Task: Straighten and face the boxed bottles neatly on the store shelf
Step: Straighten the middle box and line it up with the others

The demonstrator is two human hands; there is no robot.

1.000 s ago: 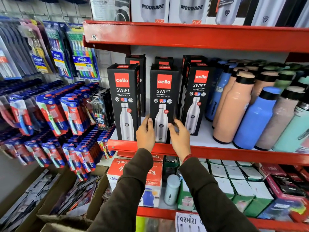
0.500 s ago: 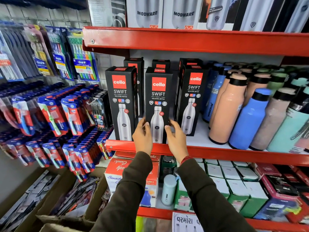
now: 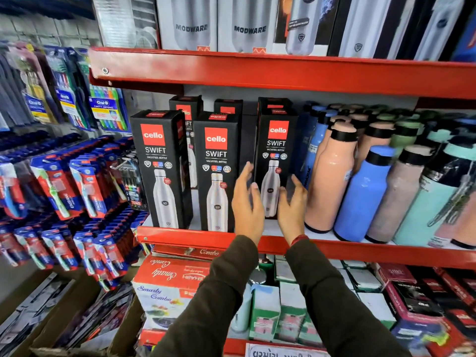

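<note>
Three black Cello Swift bottle boxes stand upright in a front row on the red shelf point(image 3: 180, 237): the left box point(image 3: 161, 168), the middle box point(image 3: 216, 171) and the right box point(image 3: 275, 155), which sits a little further back. More black boxes point(image 3: 228, 108) stand behind them. My left hand point(image 3: 246, 202) is open in the gap between the middle and right boxes. On the right side of the right box, my right hand point(image 3: 292, 204) is also open with fingers spread. Neither hand grips a box; the right box's lower part is partly hidden by them.
Loose peach point(image 3: 329, 176), blue point(image 3: 360, 197) and pale green bottles crowd the shelf right of the boxes. Modware boxes point(image 3: 192, 24) fill the shelf above. Toothbrush packs point(image 3: 77, 181) hang at left. Red combo boxes point(image 3: 167, 282) and small cartons sit on the shelf below.
Both hands have let go of the middle box and moved right to either side of the right box. The view has shifted closer and to the right.
</note>
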